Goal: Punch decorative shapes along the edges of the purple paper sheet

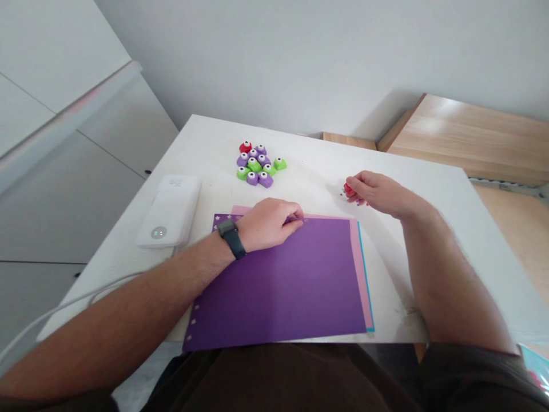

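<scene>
While the left hand (270, 223) pinches the purple sheet (291, 286) at its far edge, the right hand (375, 191) grips a red punch (348, 188) — open surface (311, 177) towards the punch cluster (254, 164); the white device (171, 209) bears an illegible mark (175, 183).

A white rectangular table (317, 166) carries everything. Toward its far side, 11 craft punches (254, 166) stand bunched together: 6 purple, 4 green and 1 red, each with a white cap. At the near side lie 3 stacked sheets: a purple sheet (291, 280) on top, its near left corner jutting past the table edge, with a pink sheet (361, 269) and a blue sheet (371, 330) peeking out beneath. To the left lies a white rounded box (169, 212), with a white cable (115, 280) nearby. Tiny scraps (341, 194), apparently paper, lie scattered at right.
</scene>
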`<state>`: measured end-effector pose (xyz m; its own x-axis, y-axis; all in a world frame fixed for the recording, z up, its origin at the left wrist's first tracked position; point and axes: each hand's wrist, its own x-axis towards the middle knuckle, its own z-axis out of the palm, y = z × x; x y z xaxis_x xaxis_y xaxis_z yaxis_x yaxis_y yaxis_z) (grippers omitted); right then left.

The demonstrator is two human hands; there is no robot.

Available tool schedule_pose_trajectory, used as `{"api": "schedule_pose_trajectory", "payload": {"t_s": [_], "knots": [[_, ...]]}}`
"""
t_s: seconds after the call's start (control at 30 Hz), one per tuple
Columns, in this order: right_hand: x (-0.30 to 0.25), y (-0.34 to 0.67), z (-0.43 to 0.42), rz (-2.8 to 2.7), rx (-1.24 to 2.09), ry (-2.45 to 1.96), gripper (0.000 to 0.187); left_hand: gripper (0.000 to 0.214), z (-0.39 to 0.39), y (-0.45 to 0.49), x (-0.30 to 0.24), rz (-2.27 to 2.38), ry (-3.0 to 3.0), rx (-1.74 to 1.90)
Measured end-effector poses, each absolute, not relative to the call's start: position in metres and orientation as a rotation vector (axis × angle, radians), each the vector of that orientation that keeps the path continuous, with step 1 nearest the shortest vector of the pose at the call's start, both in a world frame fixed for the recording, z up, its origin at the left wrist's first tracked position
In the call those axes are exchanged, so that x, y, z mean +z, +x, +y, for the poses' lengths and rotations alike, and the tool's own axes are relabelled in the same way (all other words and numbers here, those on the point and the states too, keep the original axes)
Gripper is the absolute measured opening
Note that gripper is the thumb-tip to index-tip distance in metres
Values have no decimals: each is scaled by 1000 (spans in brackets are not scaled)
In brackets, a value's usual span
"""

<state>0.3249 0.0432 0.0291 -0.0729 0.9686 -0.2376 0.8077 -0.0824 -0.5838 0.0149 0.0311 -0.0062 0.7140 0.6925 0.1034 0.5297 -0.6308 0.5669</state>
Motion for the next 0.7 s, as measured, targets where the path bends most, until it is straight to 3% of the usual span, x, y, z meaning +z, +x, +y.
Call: {"api": "schedule_pose_trajectory", "payload": {"t_s": [0.2,0.4,0.7], "knots": [[30,326,44,-1920,731,-2033,47,20,31,15,-5,940,2412,426],[27,311,40,-1889,894,-1841,44,19,31,15,-5,940,2409,417],[29,323,44,-1834,791,-1946,42,20,31,14,-5,934,2410,418]]}}
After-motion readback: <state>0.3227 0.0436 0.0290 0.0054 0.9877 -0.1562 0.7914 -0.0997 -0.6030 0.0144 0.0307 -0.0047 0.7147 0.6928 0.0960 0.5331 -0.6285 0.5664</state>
